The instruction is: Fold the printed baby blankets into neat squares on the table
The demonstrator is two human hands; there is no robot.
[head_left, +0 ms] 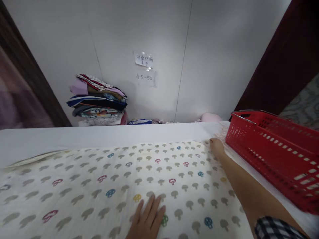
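A cream cloth printed with grey and coloured mushrooms (149, 172) lies spread over a white table, its far left edge slightly raised in a fold. My left hand (147, 217) rests flat on the near middle of this cloth, fingers stretched out. At the far right corner, my right hand (216, 146) is closed on the cloth's edge, with the fingertips partly hidden. The right forearm reaches across the right side of the cloth, a black-and-white checked sleeve pushed up near the elbow.
Right of my arm stands a red perforated plastic basket (274, 156) on the white table (124, 132). Behind the table's far edge rises a stack of folded cloths (99, 103). More fabric lies low along the wall, where handwritten paper signs (144, 60) are taped.
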